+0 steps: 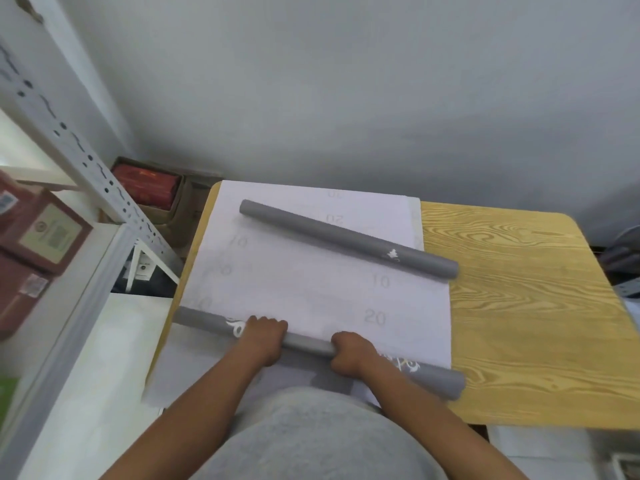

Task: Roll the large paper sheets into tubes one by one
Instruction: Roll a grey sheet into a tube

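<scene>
Both hands — left (264,337), right (350,353) — prob. gripping near tube (308,341).

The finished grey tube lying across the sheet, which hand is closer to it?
Right. The right hand lies nearer the finished grey tube, whose end angles toward it; the left hand is farther.

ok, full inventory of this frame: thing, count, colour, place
finished tube: 1, grey, lying diagonally on the far part of the sheet
near tube: 1, grey with white print, half rolled at the sheet's near edge
sheet: 1, white with faint numbers, flat on the table
table: 1, yellow wood grain, centre right
shelf frame: 1, white metal, left
boxes: several, red-brown, on the shelf, left
left hand: grips the near tube
right hand: grips the near tube
</scene>
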